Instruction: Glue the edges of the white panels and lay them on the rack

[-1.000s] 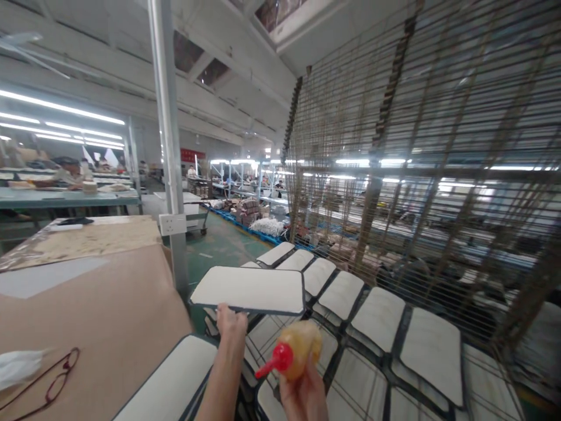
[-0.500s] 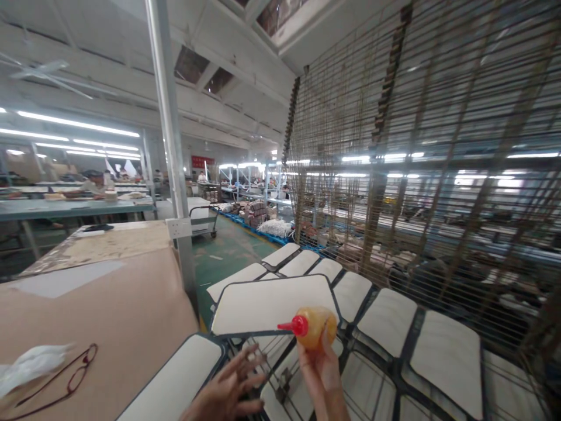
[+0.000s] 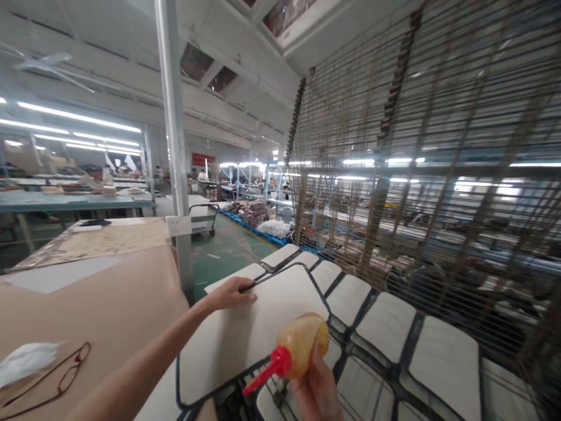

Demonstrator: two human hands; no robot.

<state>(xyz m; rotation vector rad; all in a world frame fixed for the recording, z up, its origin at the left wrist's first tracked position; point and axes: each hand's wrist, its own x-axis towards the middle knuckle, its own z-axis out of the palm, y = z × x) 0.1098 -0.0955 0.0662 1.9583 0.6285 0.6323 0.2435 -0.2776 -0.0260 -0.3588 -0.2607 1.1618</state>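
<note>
My right hand [image 3: 316, 386] is wrapped round a squeeze bottle [image 3: 302, 345] of amber, translucent stuff. Its red pointed nozzle tilts down and to the left, in front of a cream panel. That cream panel [image 3: 272, 310] has rounded corners and a dark edge, and it lies slanted over other panels. At its far edge, my left hand [image 3: 233, 293] grips the panel, thumb on the face and the other fingers partly hidden over the edge. My left forearm reaches across the panel's left part.
Rows of similar cream panels [image 3: 385, 318] lie on a rack to the right, beside a tall wire-mesh rack [image 3: 350, 134]. On the left, a brown-covered table [image 3: 109, 316] bears eyeglasses [image 3: 70, 377] and white crumpled material [image 3: 28, 362]. A metal post [image 3: 170, 117] stands at the table's corner.
My left hand has gone from open above the rack to the panel's far edge. The panel has turned and come nearer. The bottle has tipped, its nozzle now pointing lower.
</note>
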